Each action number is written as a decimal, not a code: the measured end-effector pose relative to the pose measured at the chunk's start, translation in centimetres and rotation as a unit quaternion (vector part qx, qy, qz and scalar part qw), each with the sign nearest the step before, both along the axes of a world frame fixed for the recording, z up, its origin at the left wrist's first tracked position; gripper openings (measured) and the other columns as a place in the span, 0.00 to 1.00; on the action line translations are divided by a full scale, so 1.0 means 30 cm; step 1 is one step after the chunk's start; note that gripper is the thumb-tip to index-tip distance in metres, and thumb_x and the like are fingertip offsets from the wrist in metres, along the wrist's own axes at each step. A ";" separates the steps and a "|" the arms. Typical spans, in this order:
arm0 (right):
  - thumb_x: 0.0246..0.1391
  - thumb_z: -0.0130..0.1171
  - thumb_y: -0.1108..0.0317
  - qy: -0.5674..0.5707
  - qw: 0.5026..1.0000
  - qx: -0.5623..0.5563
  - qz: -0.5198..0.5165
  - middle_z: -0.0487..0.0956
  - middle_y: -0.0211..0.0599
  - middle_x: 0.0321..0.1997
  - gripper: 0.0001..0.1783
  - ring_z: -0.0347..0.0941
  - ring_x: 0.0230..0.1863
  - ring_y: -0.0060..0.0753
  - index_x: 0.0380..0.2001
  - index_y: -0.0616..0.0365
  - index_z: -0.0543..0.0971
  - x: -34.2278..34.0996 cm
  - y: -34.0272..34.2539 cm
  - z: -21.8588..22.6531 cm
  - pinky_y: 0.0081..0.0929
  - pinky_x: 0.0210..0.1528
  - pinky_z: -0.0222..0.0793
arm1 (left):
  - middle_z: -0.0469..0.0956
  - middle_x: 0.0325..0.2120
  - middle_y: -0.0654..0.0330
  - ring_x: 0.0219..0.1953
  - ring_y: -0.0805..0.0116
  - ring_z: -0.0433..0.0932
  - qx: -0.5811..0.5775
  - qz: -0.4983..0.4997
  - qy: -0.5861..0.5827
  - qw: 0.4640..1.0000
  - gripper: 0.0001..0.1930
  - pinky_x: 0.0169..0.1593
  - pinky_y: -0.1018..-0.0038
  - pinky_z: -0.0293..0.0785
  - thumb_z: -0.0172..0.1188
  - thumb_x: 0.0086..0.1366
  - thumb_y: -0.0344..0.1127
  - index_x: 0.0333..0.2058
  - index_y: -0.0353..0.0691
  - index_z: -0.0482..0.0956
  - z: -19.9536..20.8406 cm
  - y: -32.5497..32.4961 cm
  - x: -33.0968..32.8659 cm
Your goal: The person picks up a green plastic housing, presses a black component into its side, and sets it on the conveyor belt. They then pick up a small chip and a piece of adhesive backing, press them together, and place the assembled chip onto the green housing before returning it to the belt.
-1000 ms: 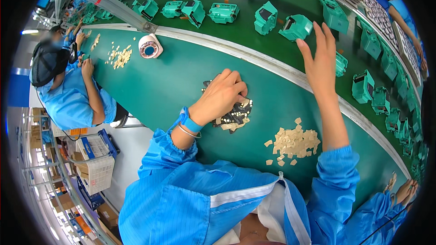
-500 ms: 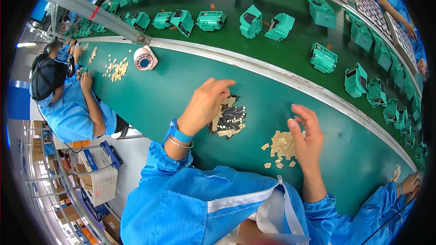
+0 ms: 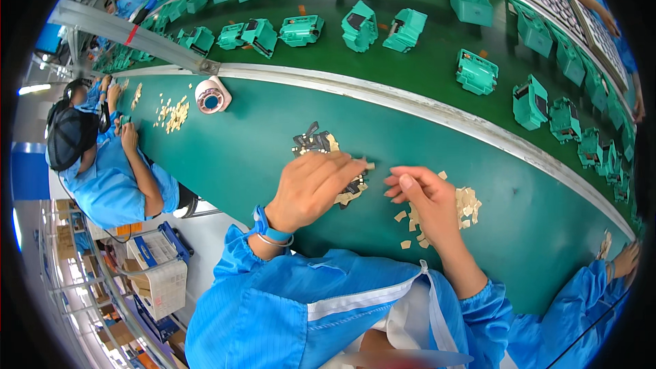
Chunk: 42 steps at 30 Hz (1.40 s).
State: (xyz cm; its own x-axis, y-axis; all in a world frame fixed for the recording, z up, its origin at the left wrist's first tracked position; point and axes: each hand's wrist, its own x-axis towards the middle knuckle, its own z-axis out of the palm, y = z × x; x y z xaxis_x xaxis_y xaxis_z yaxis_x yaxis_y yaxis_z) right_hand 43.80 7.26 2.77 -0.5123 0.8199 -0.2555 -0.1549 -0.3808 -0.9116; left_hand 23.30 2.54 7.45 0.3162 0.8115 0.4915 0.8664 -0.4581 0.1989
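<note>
I have the left hand (image 3: 307,188) palm down over the pile of dark strips (image 3: 313,141) on the green desk (image 3: 519,253), covering much of it. A small tan piece (image 3: 370,165) shows right by its fingertips, but I can't tell from here whether the fingers grasp it. The right hand (image 3: 432,201) is just beside, its fingers bent toward the left hand and its thumb close to them; I can't tell if anything is pinched there. Partly behind it, I see the heap of tan squares (image 3: 468,206) lying loose on the desk. A blue band (image 3: 277,234) circles the left wrist. Farther left, a white gadget (image 3: 213,94) with a round front stands near the metal rail (image 3: 410,106). Beyond the rail, I see green cases (image 3: 477,72).
</note>
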 end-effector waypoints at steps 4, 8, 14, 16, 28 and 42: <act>0.57 0.56 0.68 0.015 0.996 -0.044 0.079 0.80 0.36 0.30 0.11 0.75 0.28 0.21 0.38 0.66 0.78 -0.014 0.016 0.037 0.17 0.31 0.70 | 0.78 0.29 0.58 0.34 0.65 0.80 0.083 -0.099 0.024 0.991 0.16 0.34 0.74 0.74 0.61 0.46 0.28 0.38 0.36 0.77 -0.001 -0.009 0.036; 0.55 0.58 0.73 0.037 0.992 -0.078 0.093 0.80 0.35 0.29 0.07 0.75 0.28 0.19 0.35 0.66 0.78 -0.003 0.010 0.024 0.16 0.29 0.70 | 0.79 0.33 0.56 0.32 0.64 0.78 0.052 -0.106 -0.006 0.993 0.16 0.29 0.73 0.70 0.62 0.45 0.24 0.36 0.37 0.78 -0.021 0.005 0.044; 0.54 0.58 0.75 0.048 0.995 -0.039 0.079 0.80 0.34 0.32 0.10 0.76 0.33 0.20 0.39 0.65 0.76 0.028 -0.007 0.000 0.16 0.32 0.71 | 0.77 0.34 0.63 0.33 0.65 0.73 -0.067 -0.034 -0.072 0.995 0.17 0.36 0.70 0.65 0.63 0.45 0.22 0.37 0.41 0.79 -0.067 0.026 0.040; 0.53 0.58 0.75 0.046 0.995 -0.041 0.076 0.80 0.34 0.32 0.11 0.76 0.33 0.19 0.40 0.65 0.75 0.036 -0.012 -0.002 0.15 0.33 0.71 | 0.75 0.36 0.60 0.33 0.64 0.73 -0.089 -0.065 -0.057 0.992 0.20 0.37 0.72 0.65 0.62 0.43 0.26 0.40 0.40 0.78 -0.093 0.023 0.010; 0.50 0.62 0.76 -0.031 0.998 0.049 -0.039 0.78 0.30 0.29 0.06 0.72 0.29 0.16 0.33 0.63 0.79 0.125 -0.027 -0.007 0.15 0.32 0.69 | 0.75 0.45 0.60 0.40 0.65 0.73 -0.019 -0.044 0.049 0.998 0.20 0.40 0.70 0.62 0.62 0.45 0.25 0.41 0.45 0.80 0.013 0.041 0.140; 0.48 0.64 0.75 -0.044 0.988 0.098 -0.112 0.78 0.29 0.27 0.04 0.72 0.28 0.15 0.29 0.63 0.79 0.211 -0.022 -0.020 0.14 0.31 0.68 | 0.77 0.42 0.66 0.37 0.72 0.72 0.171 -0.068 0.051 0.982 0.16 0.37 0.75 0.61 0.66 0.44 0.31 0.36 0.49 0.82 -0.104 0.116 0.285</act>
State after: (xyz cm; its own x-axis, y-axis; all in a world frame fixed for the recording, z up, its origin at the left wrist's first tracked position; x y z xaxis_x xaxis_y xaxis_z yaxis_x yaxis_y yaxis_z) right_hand 50.14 6.59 2.16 -0.2957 0.9481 -0.1168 -0.1312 -0.1614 -0.9781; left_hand 31.86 6.02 4.31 0.4720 0.5511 0.6881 0.8004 -0.5951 -0.0724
